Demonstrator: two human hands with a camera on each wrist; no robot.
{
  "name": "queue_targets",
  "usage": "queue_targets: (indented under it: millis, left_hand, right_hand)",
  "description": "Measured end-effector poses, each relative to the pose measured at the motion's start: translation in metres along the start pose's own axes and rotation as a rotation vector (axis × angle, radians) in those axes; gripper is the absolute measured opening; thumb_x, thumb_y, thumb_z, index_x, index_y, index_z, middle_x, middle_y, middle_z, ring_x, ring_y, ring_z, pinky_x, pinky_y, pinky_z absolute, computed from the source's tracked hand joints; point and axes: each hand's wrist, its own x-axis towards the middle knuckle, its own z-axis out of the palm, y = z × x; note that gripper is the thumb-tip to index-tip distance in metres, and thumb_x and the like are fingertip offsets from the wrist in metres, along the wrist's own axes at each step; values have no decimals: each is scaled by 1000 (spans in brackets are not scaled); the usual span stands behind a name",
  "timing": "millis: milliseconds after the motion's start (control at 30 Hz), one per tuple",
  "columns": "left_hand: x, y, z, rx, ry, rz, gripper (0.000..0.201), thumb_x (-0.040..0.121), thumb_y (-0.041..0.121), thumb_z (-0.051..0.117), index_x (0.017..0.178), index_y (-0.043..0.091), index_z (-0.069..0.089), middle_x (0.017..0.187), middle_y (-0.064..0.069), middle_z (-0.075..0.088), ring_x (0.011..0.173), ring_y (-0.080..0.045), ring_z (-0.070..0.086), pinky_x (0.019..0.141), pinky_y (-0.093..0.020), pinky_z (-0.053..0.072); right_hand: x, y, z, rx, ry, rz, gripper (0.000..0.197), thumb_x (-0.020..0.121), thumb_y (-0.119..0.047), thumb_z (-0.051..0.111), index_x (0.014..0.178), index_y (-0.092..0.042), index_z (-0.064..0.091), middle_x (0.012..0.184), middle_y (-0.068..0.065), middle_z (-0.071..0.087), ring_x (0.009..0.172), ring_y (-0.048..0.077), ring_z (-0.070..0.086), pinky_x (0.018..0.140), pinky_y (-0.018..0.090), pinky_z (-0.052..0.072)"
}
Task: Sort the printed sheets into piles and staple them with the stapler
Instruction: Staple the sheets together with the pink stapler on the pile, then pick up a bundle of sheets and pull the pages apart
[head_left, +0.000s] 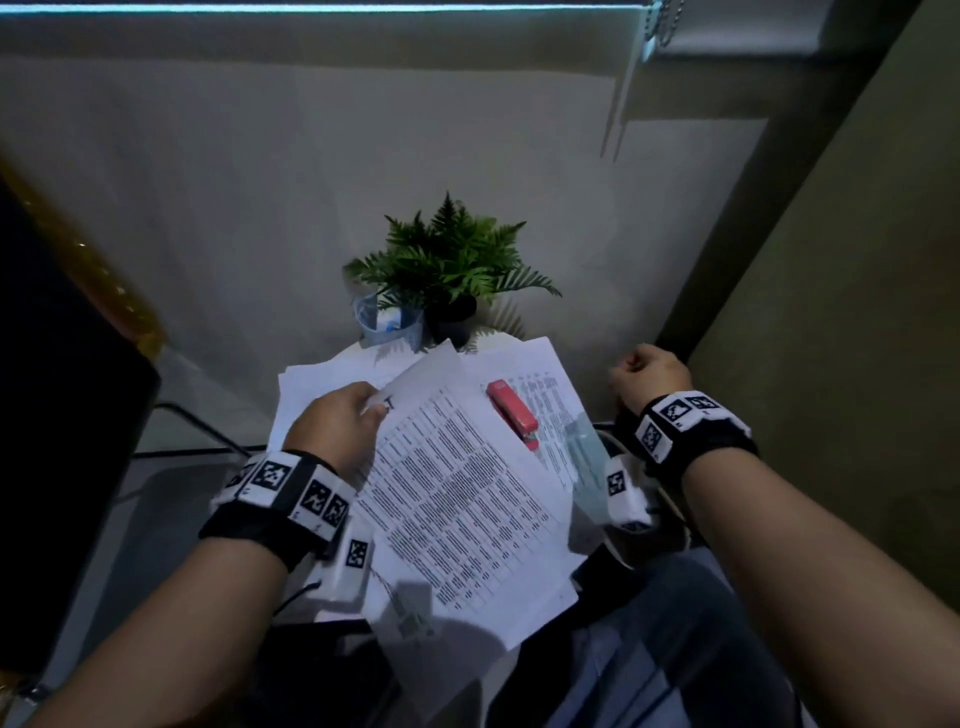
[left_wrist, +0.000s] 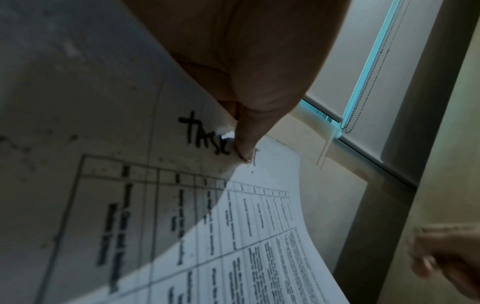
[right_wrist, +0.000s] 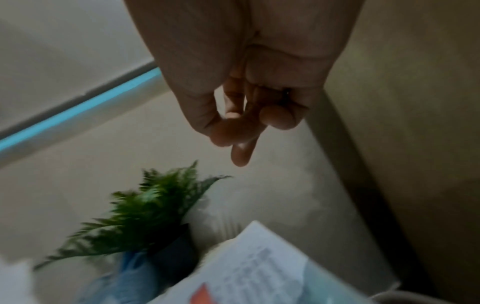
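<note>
My left hand (head_left: 337, 421) pinches the top corner of a printed sheet bundle (head_left: 467, 499) with a table on it, held tilted over the small table. In the left wrist view the thumb (left_wrist: 246, 133) presses on the sheet (left_wrist: 259, 236) beside handwritten letters. A red stapler (head_left: 512, 414) lies on another printed sheet (head_left: 550, 384) at the right of the pile. More sheets (head_left: 311, 379) lie under my left hand. My right hand (head_left: 649, 376) hangs in the air to the right of the stapler, its fingers (right_wrist: 241, 123) curled and holding nothing.
A potted fern (head_left: 447, 260) and a blue cup (head_left: 384, 322) stand at the back of the table. A clear plastic sleeve (head_left: 587, 457) lies at the right edge. A dark screen (head_left: 62, 415) stands at the left, with a wall close on the right.
</note>
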Motion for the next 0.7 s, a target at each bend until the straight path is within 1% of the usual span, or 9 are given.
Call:
queue_targets:
  millis: [100, 167, 267, 400, 467, 533, 600, 633, 700]
  left_hand:
    - [4, 5, 0, 1, 0, -2, 23, 94, 27, 48, 109, 14, 61, 106, -12, 66, 100, -30, 58, 77, -31, 39]
    - [6, 8, 0, 12, -2, -1, 23, 94, 27, 48, 109, 15, 61, 106, -11, 66, 99, -30, 58, 76, -31, 39]
    - [6, 12, 0, 16, 6, -4, 22, 94, 28, 48, 108, 17, 61, 105, -10, 66, 98, -29, 58, 74, -29, 38]
    - [7, 20, -3, 15, 0, 5, 23, 95, 28, 48, 110, 16, 61, 108, -10, 65, 102, -29, 57, 77, -29, 37]
    - [7, 24, -6, 7, 6, 13, 23, 95, 29, 48, 110, 17, 61, 109, -9, 65, 103, -28, 57, 76, -27, 35]
    - [6, 29, -10, -1, 30, 31, 25, 94, 30, 49, 112, 17, 60, 112, -9, 65, 106, -28, 56, 76, -27, 34]
    - [4, 36, -17, -4, 57, 50, 30, 95, 30, 49, 119, 17, 59, 119, -10, 63, 110, -28, 55, 79, -29, 36]
    - [3, 39, -22, -10, 68, 63, 32, 95, 31, 48, 122, 16, 57, 122, -9, 61, 113, -28, 54, 82, -30, 38]
    - [0, 45, -35, -48, 102, 137, 31, 95, 32, 49, 119, 16, 59, 120, -9, 62, 111, -28, 56, 85, -33, 41]
  right_hand:
    - [23, 26, -10, -99, 22, 65, 11, 80, -9, 55, 75, -5, 63, 81, 17, 70, 75, 33, 67, 66, 31, 55]
    - [36, 39, -16, -181, -16, 104, 16, 84, -9, 53, 81, -5, 68, 94, 18, 71, 86, 35, 68, 80, 38, 56]
    - [48, 48, -26, -241, -86, 158, 22, 89, -6, 52, 101, -1, 70, 108, 16, 69, 102, 35, 64, 92, 40, 51]
    - [48, 50, -28, -187, -66, 171, 21, 88, -10, 54, 93, -5, 73, 99, 16, 72, 90, 35, 68, 86, 38, 55]
    - [38, 43, -26, -147, -61, 91, 16, 87, -15, 58, 89, -9, 73, 98, 15, 72, 87, 34, 68, 84, 37, 55]
    - [22, 28, -21, -131, -121, -18, 12, 85, -20, 64, 89, -11, 71, 93, 11, 72, 84, 27, 67, 79, 31, 52]
    - [0, 3, -13, -63, -249, -113, 21, 82, -25, 71, 98, -13, 69, 93, 4, 68, 85, 17, 61, 73, 22, 44]
    - [-11, -10, -8, -23, -325, -165, 31, 79, -28, 74, 106, -15, 67, 98, 1, 65, 89, 15, 59, 75, 19, 41]
    - [-31, -36, 2, 37, -477, -250, 56, 74, -36, 77, 124, -22, 55, 114, -5, 59, 104, 12, 54, 85, 22, 40]
